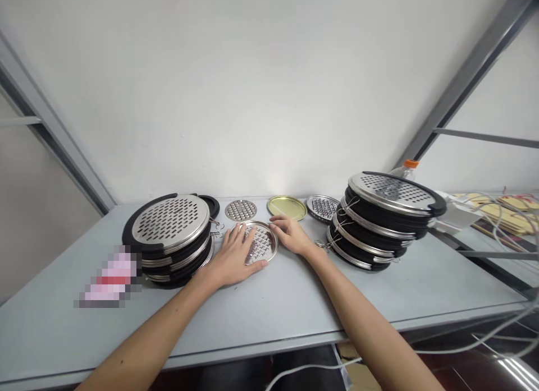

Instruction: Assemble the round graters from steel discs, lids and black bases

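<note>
A round grater plate (261, 244) is sitting flat on the tabletop (273, 304), between the left stack (168, 228) and right stack (387, 222). It's half covered by the left hand (233, 257), fingers (242, 232) spread, and the right hand's (290, 235) fingers (275, 222) are held together against its right rim.

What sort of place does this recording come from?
Probably a small workshop or assembly room: stacks of black-rimmed perforated steel discs stand on a plain grey workbench, with a loose perforated disc between them.
</note>
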Motion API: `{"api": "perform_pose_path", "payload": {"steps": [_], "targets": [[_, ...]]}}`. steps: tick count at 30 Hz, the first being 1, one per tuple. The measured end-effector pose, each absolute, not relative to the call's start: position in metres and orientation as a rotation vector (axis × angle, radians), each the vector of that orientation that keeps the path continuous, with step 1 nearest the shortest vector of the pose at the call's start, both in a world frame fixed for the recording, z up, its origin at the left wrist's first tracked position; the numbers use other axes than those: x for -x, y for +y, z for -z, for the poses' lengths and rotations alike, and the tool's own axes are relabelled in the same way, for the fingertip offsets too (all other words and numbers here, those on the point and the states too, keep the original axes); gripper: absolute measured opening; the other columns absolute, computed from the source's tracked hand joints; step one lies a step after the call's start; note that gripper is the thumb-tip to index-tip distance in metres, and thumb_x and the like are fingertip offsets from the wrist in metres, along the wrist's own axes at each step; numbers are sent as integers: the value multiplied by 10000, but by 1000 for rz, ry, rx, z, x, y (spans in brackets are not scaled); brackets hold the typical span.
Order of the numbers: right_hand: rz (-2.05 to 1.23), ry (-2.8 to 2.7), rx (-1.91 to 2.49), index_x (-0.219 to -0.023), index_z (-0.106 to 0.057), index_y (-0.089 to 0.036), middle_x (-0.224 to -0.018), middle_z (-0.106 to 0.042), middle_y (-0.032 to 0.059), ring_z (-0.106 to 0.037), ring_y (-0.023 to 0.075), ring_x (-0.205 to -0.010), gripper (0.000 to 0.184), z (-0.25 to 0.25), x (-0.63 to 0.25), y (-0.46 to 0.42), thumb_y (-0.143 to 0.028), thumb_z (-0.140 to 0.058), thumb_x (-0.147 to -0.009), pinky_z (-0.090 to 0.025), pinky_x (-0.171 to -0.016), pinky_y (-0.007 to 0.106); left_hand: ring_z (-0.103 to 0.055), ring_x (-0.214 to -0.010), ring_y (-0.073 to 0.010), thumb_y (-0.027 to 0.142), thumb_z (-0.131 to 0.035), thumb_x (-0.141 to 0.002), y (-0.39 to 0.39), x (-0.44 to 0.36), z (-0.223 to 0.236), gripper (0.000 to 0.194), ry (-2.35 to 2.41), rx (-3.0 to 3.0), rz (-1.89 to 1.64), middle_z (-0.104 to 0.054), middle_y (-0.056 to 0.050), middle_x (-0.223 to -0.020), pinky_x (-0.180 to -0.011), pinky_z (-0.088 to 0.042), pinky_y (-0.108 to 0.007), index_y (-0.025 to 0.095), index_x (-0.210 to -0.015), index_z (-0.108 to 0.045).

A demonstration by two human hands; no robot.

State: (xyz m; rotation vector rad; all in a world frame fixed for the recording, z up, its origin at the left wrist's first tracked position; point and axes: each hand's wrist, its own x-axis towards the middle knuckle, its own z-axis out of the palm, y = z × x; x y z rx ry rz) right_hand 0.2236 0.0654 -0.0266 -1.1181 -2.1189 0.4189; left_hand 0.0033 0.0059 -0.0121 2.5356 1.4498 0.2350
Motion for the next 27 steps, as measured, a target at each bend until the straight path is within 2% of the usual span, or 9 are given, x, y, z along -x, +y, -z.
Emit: {"api": "perform_pose_path", "payload": {"steps": [4, 7, 12, 21, 27], "targets": [[-461, -2084, 1092, -900, -712, -165, -1003, -685, 97, -624, 217, -949, 208, 27, -223, 68, -229, -517, -865, -469, -860, 344, -3, -1441, -288, 656, -290, -906, 10, 0, 14, 752, 1410, -2541, -278, -128, -125, -1562, -1138, -97, -493, 215, -1495, -135], [-481, -2099, 1066, -892, -711, -167, -970, -695, 84, -631, 209, -916, 178, 29, -225, 70, -185, -545, -830, -469, -855, 339, 3, -1441, -278, 621, -317, -919, 13, 1, 15, 707, 1393, -2559, -288, -125, -105, -1566, -1141, -104, -488, 246, -1493, -144], [-497, -2136, 1039, -857, -721, -178, -951, -697, 74, -632, 201, -894, 154, 32, -228, 74, -178, -575, -808, -472, -843, 331, -10, -1438, -304, 531, -337, -952, 14, -1, 15, 594, 1489, -2537, -286, -156, -117, -1557, -1127, -124, -528, 278, -1476, -219], [-455, -2150, 1077, -833, -731, -185, -1008, -678, 82, -630, 200, -903, 148, 33, -229, 74, -162, -593, -789, -473, -859, 340, -87, -1414, -381, 537, -343, -942, 13, -3, 15, 711, 1755, -2375, -198, -149, -245, -1526, -1100, -221, -499, 114, -1481, -154], [-408, -2203, 1094, -778, -718, -190, -1027, -658, 80, -626, 207, -923, 125, 29, -229, 69, -138, -604, -764, -463, -890, 353, -86, -1428, -333, 503, -368, -939, 15, 0, 17, 680, 1635, -2392, -263, -137, -212, -1540, -1130, -172, -475, 128, -1473, -177]]}}
